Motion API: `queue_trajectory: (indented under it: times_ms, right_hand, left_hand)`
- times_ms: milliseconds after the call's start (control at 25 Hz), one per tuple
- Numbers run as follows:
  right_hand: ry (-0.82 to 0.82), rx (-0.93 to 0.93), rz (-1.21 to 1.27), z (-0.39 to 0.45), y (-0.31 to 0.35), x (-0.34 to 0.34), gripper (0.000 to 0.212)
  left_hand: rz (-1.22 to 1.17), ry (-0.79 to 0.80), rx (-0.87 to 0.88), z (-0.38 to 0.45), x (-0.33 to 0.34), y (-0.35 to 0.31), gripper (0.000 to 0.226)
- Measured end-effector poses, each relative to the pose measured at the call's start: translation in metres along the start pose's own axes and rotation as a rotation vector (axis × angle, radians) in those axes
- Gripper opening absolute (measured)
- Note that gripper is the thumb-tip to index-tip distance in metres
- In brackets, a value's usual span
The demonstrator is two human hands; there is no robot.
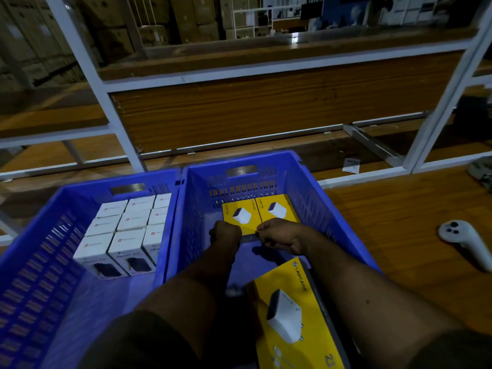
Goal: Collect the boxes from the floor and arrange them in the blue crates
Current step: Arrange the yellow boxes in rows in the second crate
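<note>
1. Head view, the only one I have. Both hands are deep inside the right blue crate (306, 182). My left hand (226, 234) is curled at the near edge of the left yellow box (241, 215); my right hand (279, 235) pinches at the near edge of the right yellow box (277, 210). How firmly either hand holds I cannot tell, since the fingertips are hidden under the knuckles.

2. The two yellow boxes lie flat, side by side and touching, against the far wall just beyond my fingers. A third, bigger-looking yellow box (295, 315) leans at the near end of the crate, below my right forearm.

3. Handling, as I judge it: thin cardboard packs with a charger inside, light and stiff, but the corners may dent. I would take them by the long edges, not press on the printed face.

4. Room: between my hands and the near box the crate floor is bare — enough for more rows. The crate walls stand close on both sides of the wrists, so the forearms must lift straight up.

5. To the left of my grip, the left blue crate (34, 262) holds white boxes (127, 227) packed tight — a white controller (463, 241) lies on the wooden floor (399, 235) well to the right.
</note>
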State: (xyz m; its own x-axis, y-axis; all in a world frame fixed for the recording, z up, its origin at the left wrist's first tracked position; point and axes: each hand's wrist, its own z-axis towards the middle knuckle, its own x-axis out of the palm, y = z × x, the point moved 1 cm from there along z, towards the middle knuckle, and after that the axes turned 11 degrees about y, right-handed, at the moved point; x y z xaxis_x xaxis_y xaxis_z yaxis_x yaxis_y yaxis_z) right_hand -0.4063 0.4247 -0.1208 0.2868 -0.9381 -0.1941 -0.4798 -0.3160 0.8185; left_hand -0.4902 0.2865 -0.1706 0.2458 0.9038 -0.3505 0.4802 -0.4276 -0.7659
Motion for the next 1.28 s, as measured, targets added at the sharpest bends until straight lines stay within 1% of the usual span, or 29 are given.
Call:
queue_trajectory:
  times_ms: [40, 80, 120, 160, 200, 240, 280, 320, 400, 480, 520, 600, 640, 800, 880, 1000, 1080, 1160, 1240, 1280]
  right_hand:
    - [0.003, 0.002, 0.008, 0.000, 0.000, -0.001, 0.036]
    - [0.012, -0.004, 0.024, -0.002, 0.004, -0.001, 0.029]
    - [0.015, -0.014, 0.024, -0.004, 0.005, -0.002, 0.018]
    - [0.020, -0.023, 0.027, -0.008, 0.009, -0.002, 0.008]
    - [0.024, -0.022, 0.034, -0.011, 0.012, -0.003, 0.006]
    - [0.040, -0.015, 0.047, -0.015, 0.015, -0.004, 0.011]
    - [0.073, -0.004, 0.050, -0.019, 0.020, -0.005, 0.021]
    - [0.124, 0.007, 0.034, -0.025, 0.026, -0.004, 0.028]
    - [0.259, 0.027, -0.085, -0.039, 0.039, 0.001, 0.041]
    - [0.388, 0.058, -0.281, -0.056, 0.051, 0.009, 0.051]
    - [0.440, 0.072, -0.394, -0.062, 0.055, 0.012, 0.050]
    - [0.480, 0.080, -0.573, -0.069, 0.059, 0.018, 0.038]
    - [0.493, 0.079, -0.625, -0.072, 0.059, 0.019, 0.033]
    - [0.550, 0.049, -0.737, -0.076, 0.057, 0.022, 0.036]
    - [0.533, 0.031, -0.734, -0.080, 0.058, 0.022, 0.034]
    - [0.448, -0.071, -0.641, -0.090, 0.062, 0.014, 0.037]
    - [0.353, -0.092, -0.425, -0.091, 0.062, 0.000, 0.037]
    - [0.256, -0.048, -0.148, -0.090, 0.061, -0.013, 0.038]
    - [0.111, -0.053, -0.010, -0.087, 0.059, -0.023, 0.035]
    - [0.024, -0.077, 0.047, -0.086, 0.059, -0.026, 0.030]
  left_hand:
    - [0.026, 0.012, 0.001, -0.002, -0.002, -0.004, 0.041]
    - [0.075, 0.054, 0.015, -0.010, -0.004, -0.007, 0.040]
    - [0.129, 0.098, 0.030, -0.008, -0.005, -0.011, 0.039]
    - [0.161, 0.140, 0.011, -0.011, -0.005, -0.016, 0.037]
    - [0.188, 0.160, -0.002, -0.011, -0.003, -0.021, 0.033]
    - [0.257, 0.154, -0.035, -0.014, -0.002, -0.027, 0.029]
    - [0.306, 0.155, -0.054, -0.015, -0.002, -0.032, 0.028]
    - [0.350, 0.139, -0.043, -0.025, -0.006, -0.038, 0.033]
    - [0.263, 0.145, 0.020, -0.042, -0.019, -0.049, 0.040]
    - [0.134, 0.165, 0.085, -0.065, -0.028, -0.057, 0.030]
    - [0.070, 0.189, 0.113, -0.074, -0.031, -0.058, 0.030]
    - [-0.029, 0.254, 0.159, -0.090, -0.034, -0.056, 0.048]
    - [-0.041, 0.295, 0.171, -0.101, -0.035, -0.054, 0.052]
    - [-0.089, 0.376, 0.163, -0.130, -0.036, -0.041, 0.042]
    - [-0.103, 0.378, 0.165, -0.137, -0.035, -0.036, 0.041]
    - [-0.148, 0.409, 0.144, -0.153, -0.034, -0.033, 0.038]
    - [-0.168, 0.424, 0.134, -0.157, -0.036, -0.030, 0.038]
    - [-0.236, 0.431, 0.112, -0.159, -0.044, -0.029, 0.042]
    - [-0.306, 0.391, 0.115, -0.152, -0.053, -0.028, 0.046]
    - [-0.331, 0.355, 0.123, -0.149, -0.057, -0.028, 0.045]
